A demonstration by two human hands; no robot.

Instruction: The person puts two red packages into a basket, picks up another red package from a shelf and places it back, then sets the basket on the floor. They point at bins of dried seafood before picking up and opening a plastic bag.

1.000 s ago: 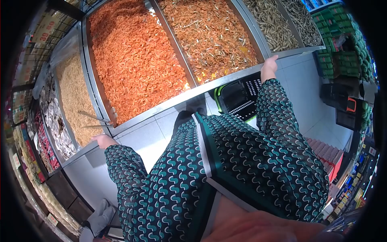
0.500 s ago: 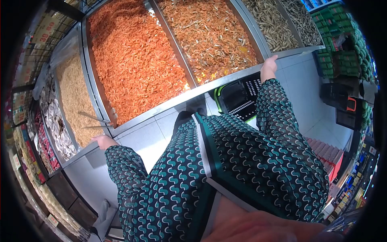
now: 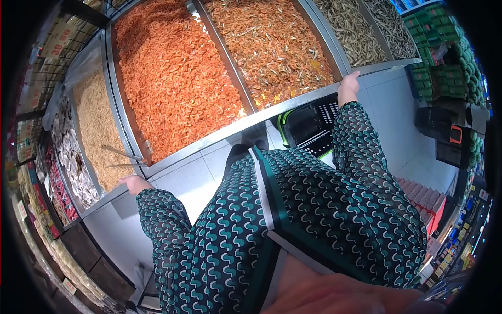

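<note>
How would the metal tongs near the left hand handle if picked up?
The tongs look like thin bare metal: probably stiff, light, a bit springy. The smooth arms may be slippery. Lying flat on the loose pale heap, they likely won't roll.

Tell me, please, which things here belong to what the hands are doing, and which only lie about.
In hand:
- left hand, on the counter rim
- right hand, on the same rim
- tongs, nearest the left hand

Lying about:
- basket, on the floor
- shrimp bins
- dried fish
- green packs
</note>
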